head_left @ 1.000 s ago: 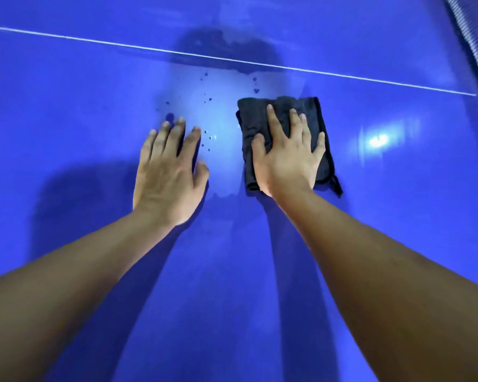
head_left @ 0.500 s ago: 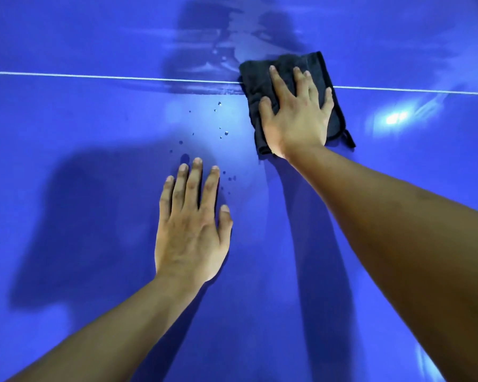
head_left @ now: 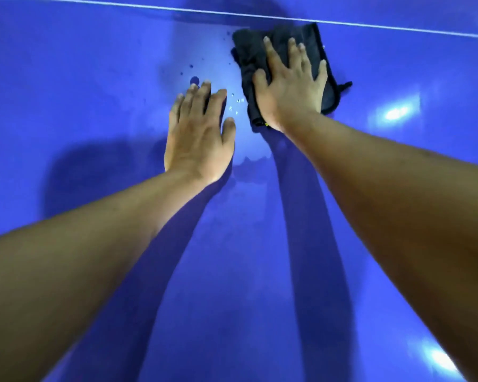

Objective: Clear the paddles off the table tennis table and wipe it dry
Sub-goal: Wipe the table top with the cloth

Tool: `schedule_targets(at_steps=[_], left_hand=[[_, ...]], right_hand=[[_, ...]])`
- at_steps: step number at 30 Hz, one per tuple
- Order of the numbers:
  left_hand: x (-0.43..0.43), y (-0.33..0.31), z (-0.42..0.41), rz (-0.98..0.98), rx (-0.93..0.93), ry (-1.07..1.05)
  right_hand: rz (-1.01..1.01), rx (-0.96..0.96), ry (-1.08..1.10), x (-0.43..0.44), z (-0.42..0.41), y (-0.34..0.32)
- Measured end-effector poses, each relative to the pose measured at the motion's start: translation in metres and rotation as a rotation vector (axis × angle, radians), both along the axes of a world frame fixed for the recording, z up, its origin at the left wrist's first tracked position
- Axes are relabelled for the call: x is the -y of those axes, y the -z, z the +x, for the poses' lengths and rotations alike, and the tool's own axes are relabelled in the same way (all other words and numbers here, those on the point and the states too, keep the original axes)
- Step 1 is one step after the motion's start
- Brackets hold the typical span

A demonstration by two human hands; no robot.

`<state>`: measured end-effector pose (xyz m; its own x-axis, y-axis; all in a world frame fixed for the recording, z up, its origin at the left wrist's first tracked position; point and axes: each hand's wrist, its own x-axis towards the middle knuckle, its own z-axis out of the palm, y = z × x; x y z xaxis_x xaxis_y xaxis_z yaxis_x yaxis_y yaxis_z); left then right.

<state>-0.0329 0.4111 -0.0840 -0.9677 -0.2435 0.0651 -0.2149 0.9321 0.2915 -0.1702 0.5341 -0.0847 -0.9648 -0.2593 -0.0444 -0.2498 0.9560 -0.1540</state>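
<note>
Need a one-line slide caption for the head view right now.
Right hand presses a dark cloth flat on the blue table near the white line, left hand flat beside water droplets.

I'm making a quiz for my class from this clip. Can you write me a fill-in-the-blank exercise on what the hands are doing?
1. The right hand presses flat on a dark folded ____.
2. The left hand lies flat on the bare table, whose colour is ____.
3. A few water droplets glisten ____ the two hands.
Missing words: cloth; blue; between.
</note>
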Motion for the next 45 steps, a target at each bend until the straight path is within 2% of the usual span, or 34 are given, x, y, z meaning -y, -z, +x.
schedule_targets(at_steps=[6, 17, 23, 26, 31, 36, 45], left_hand=[[-0.001, -0.005, 0.038, -0.007, -0.043, -0.009], [-0.090, -0.007, 0.305, 0.032, -0.057, -0.125], [-0.140, -0.016, 0.396, 0.078, -0.004, -0.176], [-0.162, -0.019, 0.429, 0.094, 0.036, -0.191], [-0.175, -0.020, 0.455, 0.089, 0.058, -0.188], [-0.170, -0.023, 0.442, 0.095, 0.014, -0.169], [-0.148, -0.020, 0.341, 0.087, -0.022, -0.063]], right_hand=[[-0.017, -0.017, -0.041, -0.030, 0.131, 0.003], [-0.075, -0.020, -0.153, -0.122, 0.389, -0.001], [-0.143, 0.019, -0.134, -0.155, 0.518, -0.009], [-0.169, 0.039, -0.137, -0.170, 0.557, -0.012], [-0.214, 0.010, -0.141, -0.184, 0.562, -0.013], [-0.200, -0.036, -0.115, -0.180, 0.526, -0.005], [-0.083, -0.030, -0.085, -0.147, 0.362, 0.000]])
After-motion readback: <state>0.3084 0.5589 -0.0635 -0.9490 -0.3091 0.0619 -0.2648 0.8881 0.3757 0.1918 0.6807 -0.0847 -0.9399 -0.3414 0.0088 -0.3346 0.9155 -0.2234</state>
